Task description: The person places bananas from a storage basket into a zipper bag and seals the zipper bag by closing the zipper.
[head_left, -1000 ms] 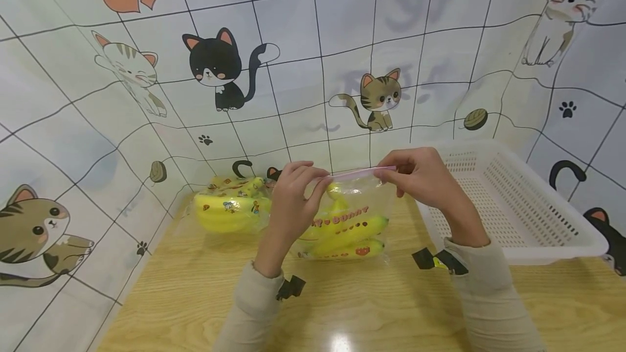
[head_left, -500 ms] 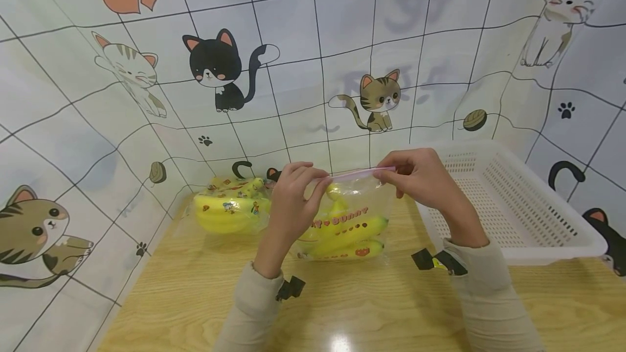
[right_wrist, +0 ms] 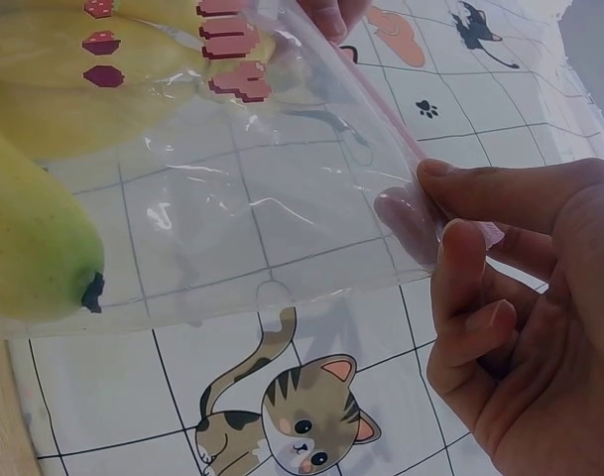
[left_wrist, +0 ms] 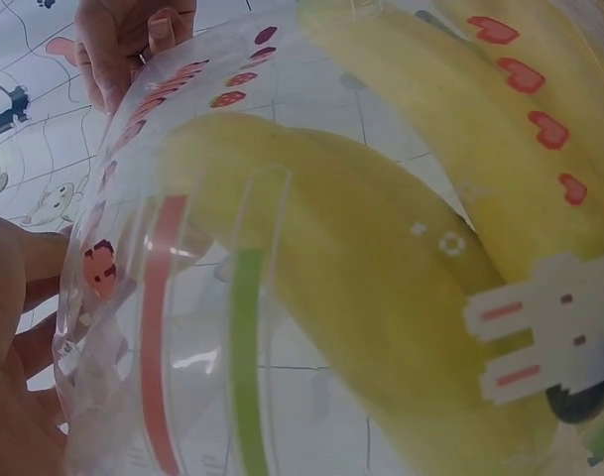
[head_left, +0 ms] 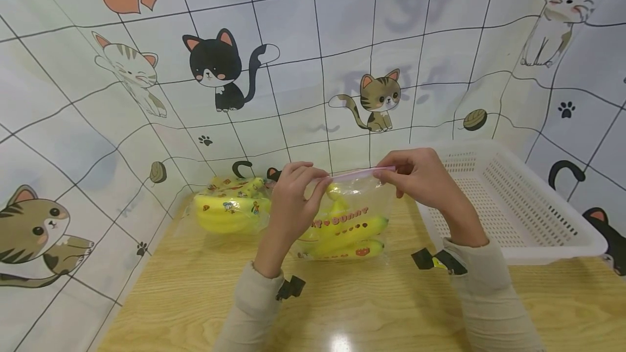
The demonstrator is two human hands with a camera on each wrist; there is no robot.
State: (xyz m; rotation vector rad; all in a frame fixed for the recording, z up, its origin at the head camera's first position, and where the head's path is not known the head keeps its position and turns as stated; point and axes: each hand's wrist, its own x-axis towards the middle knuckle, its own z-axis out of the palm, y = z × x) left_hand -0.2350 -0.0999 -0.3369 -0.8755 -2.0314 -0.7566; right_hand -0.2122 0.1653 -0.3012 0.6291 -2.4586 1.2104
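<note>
A clear zip bag [head_left: 354, 194] with a pink top strip and printed red lettering stands on the table, with several yellow bananas [head_left: 337, 238] inside. My left hand [head_left: 295, 200] pinches the top edge of the bag near its left end. At the opposite end, my right hand [head_left: 415, 175] pinches the pink strip [right_wrist: 381, 119] between thumb and fingers. Through the film in the left wrist view, the bananas [left_wrist: 331, 248] lie behind printed hearts and a rabbit. A green-tipped banana [right_wrist: 39, 238] shows in the right wrist view.
Another printed clear bag [head_left: 230, 211] holding yellow bananas lies to the left, by the wall. A white perforated basket [head_left: 552, 257] stands at the right. Behind the wooden table [head_left: 352, 308] hangs a cat-patterned sheet [head_left: 313, 69].
</note>
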